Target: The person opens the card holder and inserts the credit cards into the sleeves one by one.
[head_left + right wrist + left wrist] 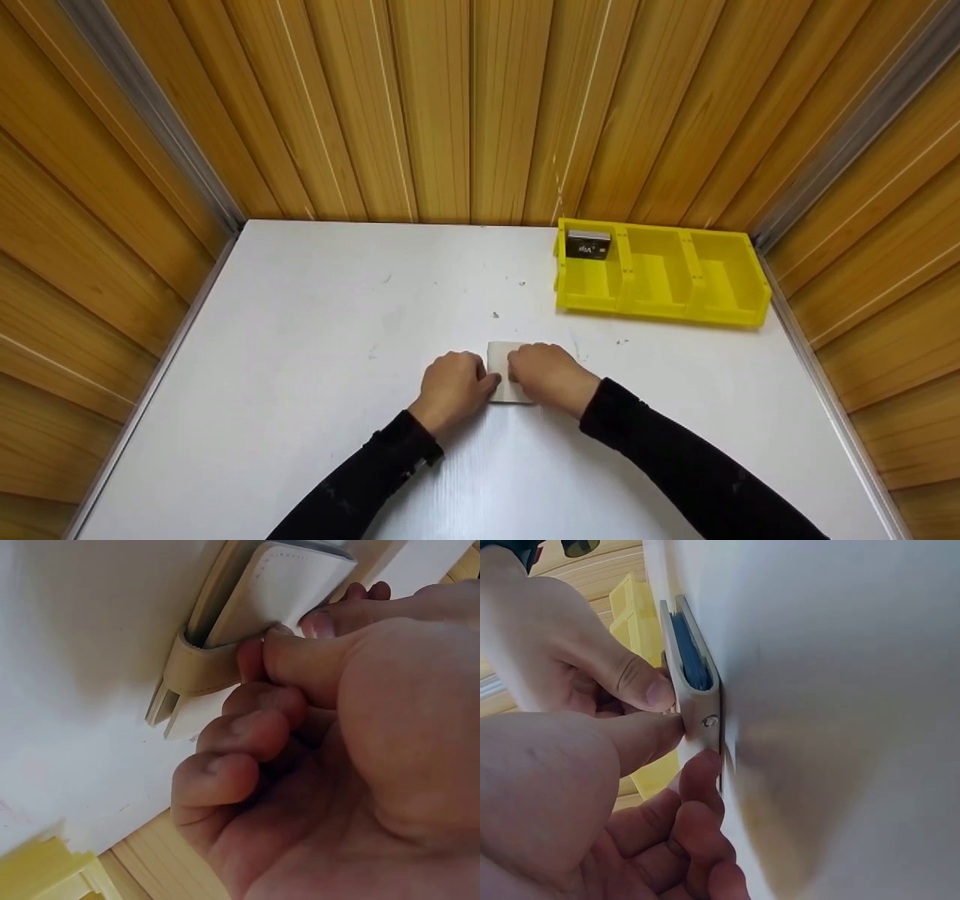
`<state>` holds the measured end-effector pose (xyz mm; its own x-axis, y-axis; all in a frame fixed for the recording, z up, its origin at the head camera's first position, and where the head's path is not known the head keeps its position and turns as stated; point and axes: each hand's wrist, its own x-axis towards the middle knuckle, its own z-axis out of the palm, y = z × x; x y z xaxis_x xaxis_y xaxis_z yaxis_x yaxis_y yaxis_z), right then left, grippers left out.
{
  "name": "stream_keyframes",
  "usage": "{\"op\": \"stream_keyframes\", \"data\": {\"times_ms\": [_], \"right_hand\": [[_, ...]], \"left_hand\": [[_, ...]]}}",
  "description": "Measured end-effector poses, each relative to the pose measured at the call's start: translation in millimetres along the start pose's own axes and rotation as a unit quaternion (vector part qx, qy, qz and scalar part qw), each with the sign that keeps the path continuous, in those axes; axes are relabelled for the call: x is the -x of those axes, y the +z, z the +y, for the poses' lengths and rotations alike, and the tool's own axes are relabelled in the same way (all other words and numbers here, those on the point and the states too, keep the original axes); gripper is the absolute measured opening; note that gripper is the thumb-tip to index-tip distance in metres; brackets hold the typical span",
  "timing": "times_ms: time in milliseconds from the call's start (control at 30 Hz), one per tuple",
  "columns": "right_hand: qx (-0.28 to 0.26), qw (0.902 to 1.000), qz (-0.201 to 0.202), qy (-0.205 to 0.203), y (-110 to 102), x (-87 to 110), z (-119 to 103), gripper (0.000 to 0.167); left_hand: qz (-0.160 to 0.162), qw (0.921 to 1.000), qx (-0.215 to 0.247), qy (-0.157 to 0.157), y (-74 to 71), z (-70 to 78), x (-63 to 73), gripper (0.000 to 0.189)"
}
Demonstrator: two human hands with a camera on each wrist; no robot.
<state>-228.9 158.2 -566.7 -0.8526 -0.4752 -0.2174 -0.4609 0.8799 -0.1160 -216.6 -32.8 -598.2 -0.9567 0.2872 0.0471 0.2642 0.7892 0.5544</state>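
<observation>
A cream card holder (499,358) lies on the white table between both hands. Blue inserts (693,660) show inside its folded edge in the left wrist view, beside a small metal snap (710,721). My left hand (452,384) pinches its left edge, thumb on top and a fingertip lower on the spine. From the other side my right hand (551,373) pinches the end of the holder's strap (199,669) between thumb and forefinger. That strap wraps round the holder's edge, and its tip is hidden by the fingers.
A yellow bin (660,310) with three compartments stands at the back right of the table. Its left compartment contains a small black box (587,246). Wood-patterned panels (435,112) wall the table (337,300) at the back and both sides.
</observation>
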Motion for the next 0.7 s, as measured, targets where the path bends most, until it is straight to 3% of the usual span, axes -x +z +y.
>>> {"op": "stream_keyframes", "data": {"times_ms": [100, 200, 300, 433, 700], "right_hand": [[-0.014, 0.9998, 0.007, 0.011, 1, 2.1, 3, 0.027], [-0.019, 0.9987, 0.047, 0.007, 2, 5.9, 7, 0.037], [-0.024, 0.9937, 0.110, -0.001, 3, 10.2, 12, 0.034], [-0.042, 0.9798, 0.195, 0.002, 6, 14.3, 19, 0.030], [-0.061, 0.9565, 0.284, 0.029, 11, 24.8, 37, 0.012]], "left_hand": [[0.004, 1.0000, -0.003, 0.002, -0.7, 1.6, 1.8, 0.038], [0.025, 0.9994, -0.019, 0.015, -1.9, 3.7, 4.3, 0.037], [0.066, 0.9956, -0.053, 0.041, -2.2, 5.7, 5.9, 0.033], [0.120, 0.9847, -0.105, 0.070, -2.3, 6.9, 6.1, 0.028], [0.174, 0.9703, -0.146, 0.083, -8.2, -0.1, 5.8, 0.035]]}}
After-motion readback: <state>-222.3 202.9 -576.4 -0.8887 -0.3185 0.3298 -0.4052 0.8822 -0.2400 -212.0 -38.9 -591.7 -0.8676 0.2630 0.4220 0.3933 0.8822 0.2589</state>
